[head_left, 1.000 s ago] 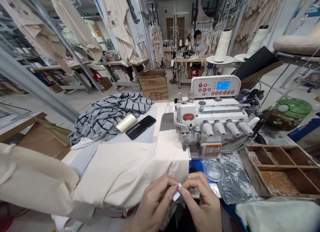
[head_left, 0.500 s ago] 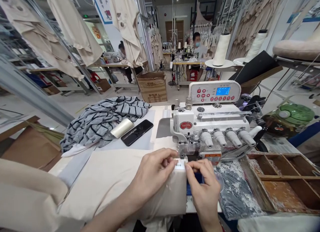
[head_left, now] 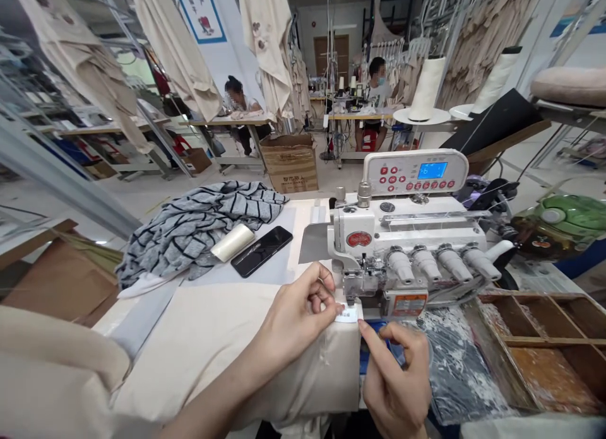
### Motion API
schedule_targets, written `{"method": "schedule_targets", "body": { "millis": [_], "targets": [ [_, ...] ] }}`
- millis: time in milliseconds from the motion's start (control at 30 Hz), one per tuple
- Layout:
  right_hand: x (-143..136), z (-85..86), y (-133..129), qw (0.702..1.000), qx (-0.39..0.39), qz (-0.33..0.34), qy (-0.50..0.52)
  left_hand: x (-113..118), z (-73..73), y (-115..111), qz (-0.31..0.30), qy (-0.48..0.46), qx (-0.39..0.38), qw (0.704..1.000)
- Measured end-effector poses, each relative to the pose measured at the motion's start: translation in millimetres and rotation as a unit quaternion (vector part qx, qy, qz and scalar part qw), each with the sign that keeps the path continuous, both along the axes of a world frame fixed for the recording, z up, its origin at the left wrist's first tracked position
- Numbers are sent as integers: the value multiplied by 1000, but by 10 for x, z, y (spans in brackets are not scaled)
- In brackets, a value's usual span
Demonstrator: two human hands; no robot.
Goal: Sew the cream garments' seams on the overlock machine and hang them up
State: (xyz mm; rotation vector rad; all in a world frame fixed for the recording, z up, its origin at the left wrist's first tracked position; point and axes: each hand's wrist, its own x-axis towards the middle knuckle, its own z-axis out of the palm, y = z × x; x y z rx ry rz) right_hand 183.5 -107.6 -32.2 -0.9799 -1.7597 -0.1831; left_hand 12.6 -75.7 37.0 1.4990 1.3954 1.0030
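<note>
A small white printed label lies on the edge of beige fabric in front of the presser foot of a white overlock sewing machine. The thumb and a finger of my left hand pinch the label at its left end. My right hand is just right of the label, one fingertip against the fabric's right edge. Its other visible fingers are bent and stand apart from that tip, with nothing seen between them. The fabric spreads left over the table and hangs over its front edge.
Left of the machine lie a black phone, a cream thread roll and a striped grey cloth. At right are a wooden compartment tray and a dark plastic-wrapped bundle. Two people sit at tables farther back.
My right hand has loosened its pinch at the label's right side and moved slightly down and right. My left hand still pinches the label. The view has shifted slightly.
</note>
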Motion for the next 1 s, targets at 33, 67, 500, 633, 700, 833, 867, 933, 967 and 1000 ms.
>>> {"method": "schedule_targets", "body": {
  "millis": [33,67,500,633,700,833,867,933,967,1000],
  "targets": [
    [1,-11,-6,1000,2,-4,-7,11,-8,-7,4,2,3,1000],
    [-1,-21,-10,1000,3,-10,-11,19,-12,-13,9,5,6,1000],
    [-60,-61,121,999,5,-31,-14,3,-76,169,9,29,41,999],
    [-19,-74,155,998,3,-36,51,-92,-69,275,-15,33,64,997],
    [30,-153,13,995,-13,-37,89,-174,-69,130,-31,54,116,991],
    [46,-473,-514,988,-29,-20,149,-345,-327,-476,49,163,289,942],
    [30,-565,-651,987,-37,-23,156,-380,-456,-631,90,190,308,928],
    [8,-730,-891,982,-51,-52,173,-436,-746,-889,172,232,317,903],
    [17,-799,-991,981,-52,-68,176,-460,-888,-988,202,245,320,893],
    [45,-860,-1080,980,-49,-84,172,-482,-1015,-1069,218,255,329,883]
  ]
}}
